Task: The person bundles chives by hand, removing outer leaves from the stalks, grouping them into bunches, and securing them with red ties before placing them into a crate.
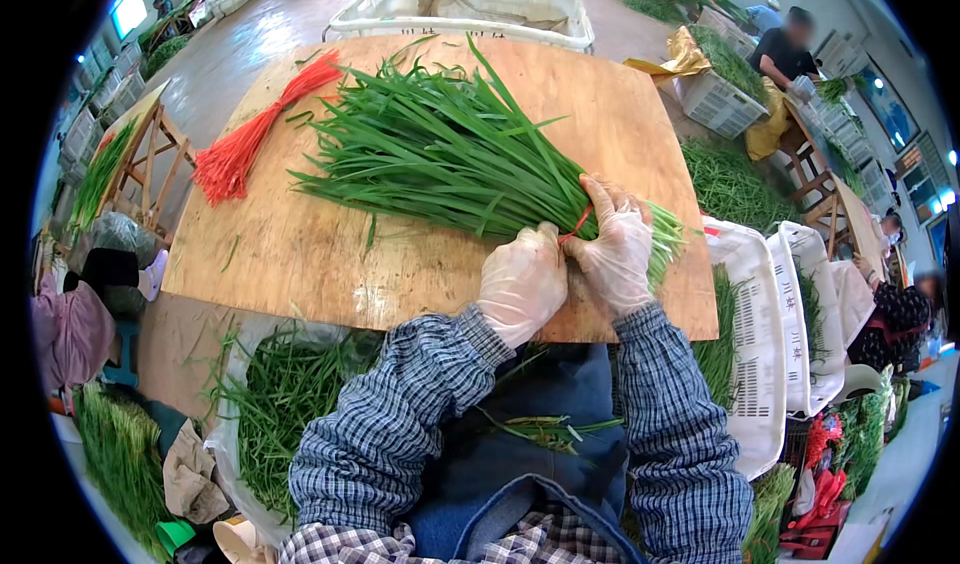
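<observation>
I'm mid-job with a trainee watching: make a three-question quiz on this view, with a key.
1. True or false: the red tie sits nearer the pale stem ends than the leafy tips of the green bundle.
2. Which lies on the wooden board, left of the bundle?
A) a white crate
B) a bunch of red strips
C) a blue stool
3. Fill the gap: the left hand and right hand wear thin, whitish ____.

Key: 1. True; 2. B; 3. gloves.

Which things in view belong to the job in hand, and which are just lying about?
In the job:
garlic chive bundle
red tie between left hand and right hand
spare red ties
wooden board

Apparently lying about:
blue stool
beige cloth
green container
</observation>
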{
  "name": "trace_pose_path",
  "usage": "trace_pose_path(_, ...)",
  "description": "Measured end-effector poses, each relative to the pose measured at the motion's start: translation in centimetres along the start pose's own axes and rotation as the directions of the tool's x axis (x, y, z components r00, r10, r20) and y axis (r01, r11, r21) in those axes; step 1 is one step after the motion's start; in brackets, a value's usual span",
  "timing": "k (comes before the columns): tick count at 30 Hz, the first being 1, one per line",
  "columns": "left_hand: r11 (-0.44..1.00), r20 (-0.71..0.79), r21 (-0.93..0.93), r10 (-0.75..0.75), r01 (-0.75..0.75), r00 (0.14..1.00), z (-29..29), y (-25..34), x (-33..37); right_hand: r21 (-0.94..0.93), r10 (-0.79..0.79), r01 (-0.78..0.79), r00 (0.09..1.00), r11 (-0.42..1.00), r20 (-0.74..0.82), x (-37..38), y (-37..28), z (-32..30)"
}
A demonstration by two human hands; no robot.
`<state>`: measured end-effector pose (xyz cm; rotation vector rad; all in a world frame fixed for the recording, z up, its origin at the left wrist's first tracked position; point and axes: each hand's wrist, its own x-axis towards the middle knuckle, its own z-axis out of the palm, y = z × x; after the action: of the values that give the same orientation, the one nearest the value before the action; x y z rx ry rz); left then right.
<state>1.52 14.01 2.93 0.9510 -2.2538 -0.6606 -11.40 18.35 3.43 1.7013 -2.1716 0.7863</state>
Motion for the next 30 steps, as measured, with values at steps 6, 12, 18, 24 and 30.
trace_pose_path(6,0.887,0.080,-0.440,0.190,-0.137,0.979,0.1,-0.2,1.7,0.026,-0.075,0.077,0.993,0.997,-0.096,-0.6,2.8,0.8)
trace_pose_path(12,0.144,0.371,-0.924,0.103,0.355,0.923,0.9,-1.3,1.7,-0.203,-0.161,0.157,0.987,0.967,-0.004,-0.5,1.7,-0.1)
trace_pose_path(18,0.133,0.313,-0.943,0.033,0.306,0.949,0.9,-0.7,-0.1,-0.402,-0.016,0.201,0.908,0.893,0.419,1.9,-0.4,-5.0)
trace_pose_path(24,0.309,0.292,-0.889,-0.189,0.339,0.938,0.7,0.4,-2.4,-0.389,0.057,0.100,0.926,0.916,0.373,-0.2,-1.0,-2.6)
trace_pose_path(30,0.359,0.236,-0.876,-0.266,0.324,0.935,-0.2,2.4,-3.3,-0.469,-0.023,0.107,0.983,0.877,0.182,-1.3,-1.2,-1.1)
